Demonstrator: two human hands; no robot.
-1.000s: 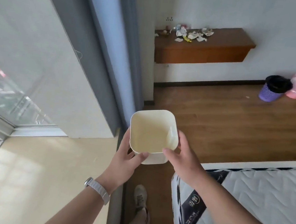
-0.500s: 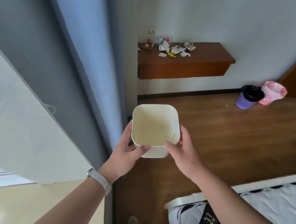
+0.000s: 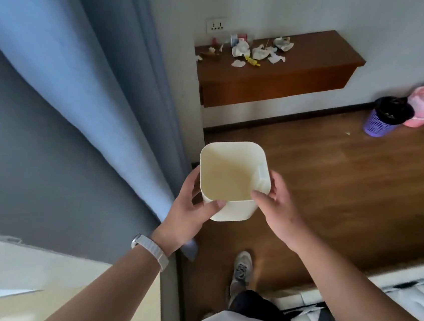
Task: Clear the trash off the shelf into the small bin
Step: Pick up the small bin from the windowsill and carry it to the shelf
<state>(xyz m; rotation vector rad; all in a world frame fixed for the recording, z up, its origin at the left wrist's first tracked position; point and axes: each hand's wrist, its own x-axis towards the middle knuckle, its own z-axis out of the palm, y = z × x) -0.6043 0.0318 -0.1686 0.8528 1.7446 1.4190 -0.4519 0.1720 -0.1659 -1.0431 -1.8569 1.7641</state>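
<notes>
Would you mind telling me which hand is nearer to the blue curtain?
Left. The left hand grips the small bin at its near-left corner, beside the blue curtain; the right hand holds the opposite side, farther away.

small bin (image 3: 234, 178) up front between left hand (image 3: 187, 210) and right hand (image 3: 279, 209); shelf (image 3: 307, 65) on the far wall behind it, trash (image 3: 259, 51) on its left half; curtain (image 3: 83, 81) left; floor basket (image 3: 382, 120) right of the shelf; mattress (image 3: 386, 309) near right
</notes>
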